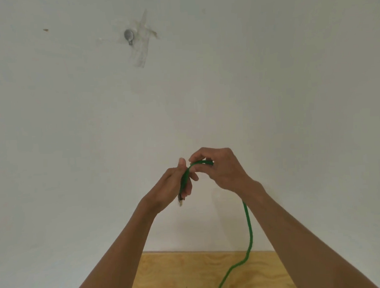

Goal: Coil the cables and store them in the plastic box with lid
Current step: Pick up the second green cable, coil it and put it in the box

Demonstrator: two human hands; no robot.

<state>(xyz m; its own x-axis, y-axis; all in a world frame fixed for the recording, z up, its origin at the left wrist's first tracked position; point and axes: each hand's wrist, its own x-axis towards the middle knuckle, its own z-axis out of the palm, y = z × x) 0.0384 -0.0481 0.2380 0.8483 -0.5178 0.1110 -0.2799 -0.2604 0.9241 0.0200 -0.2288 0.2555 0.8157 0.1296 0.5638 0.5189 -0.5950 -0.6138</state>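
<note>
A green cable (249, 226) is held up in front of a white wall by both hands. My left hand (171, 188) grips the cable's end, with the pale plug tip (181, 202) poking out below the fingers. My right hand (223, 170) is closed on the cable a short way along, bending it into an arch between the two hands. From under my right wrist the cable hangs down, curves over the wooden table (190, 272) and leaves the frame at the bottom. The plastic box is not in view.
The white wall (291, 96) fills most of the view. A small metal hook under strips of clear tape (130, 36) is stuck high on it. Only the far edge of the plywood table shows at the bottom.
</note>
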